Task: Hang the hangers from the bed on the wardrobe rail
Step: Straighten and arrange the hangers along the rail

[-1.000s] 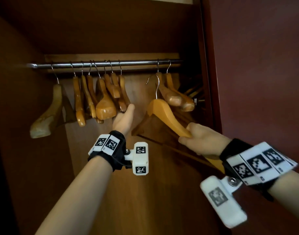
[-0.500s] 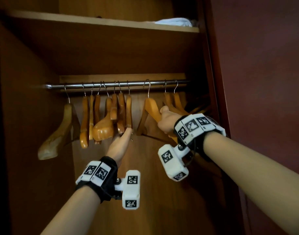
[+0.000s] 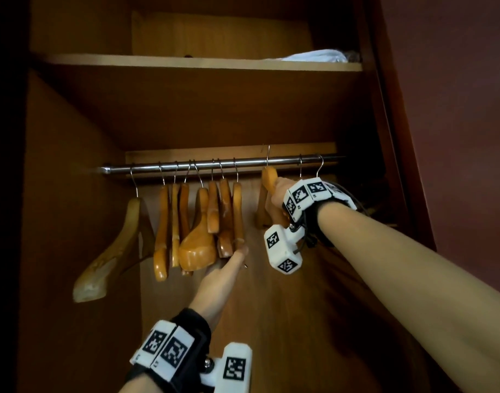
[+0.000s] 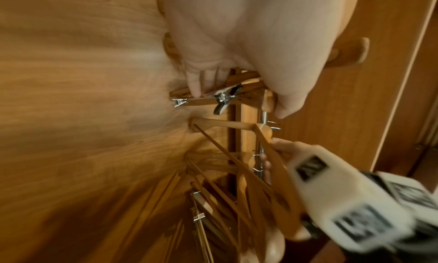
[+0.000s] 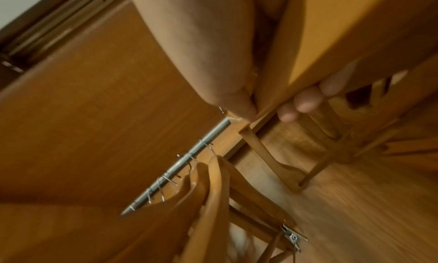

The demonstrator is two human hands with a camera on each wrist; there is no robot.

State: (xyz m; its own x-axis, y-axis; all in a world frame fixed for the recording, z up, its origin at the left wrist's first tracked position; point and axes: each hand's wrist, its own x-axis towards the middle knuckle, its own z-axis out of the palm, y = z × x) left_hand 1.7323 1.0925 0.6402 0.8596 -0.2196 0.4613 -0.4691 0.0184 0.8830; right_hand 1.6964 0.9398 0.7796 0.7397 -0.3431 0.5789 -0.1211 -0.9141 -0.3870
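At the far left of the wardrobe rail, a single pale wooden hanger is seen hanging apart from the others, swung outward at a slant. Next along, a tight cluster of wooden hangers is hooked on the rail, their lower ends bunched together. The left hand is reached up from below, its fingers stretched out nearly straight and laid against the bottom ends of that cluster; in the left wrist view, the fingertips are pressed on the hangers' cross bars beside a metal clip, and nothing is gripped.

Further right, a gap on the rail is followed by the held hanger, which is raised to rail level with its wire hook standing up across the rail; whether the hook is seated over the rail cannot be told. This hanger is gripped by the right hand, with the thumb and fingers curled round its shoulder, as shown in the right wrist view. Two more hooks are seen on the rail beyond it. Above, a white bundle is lying at the right end of the shelf.
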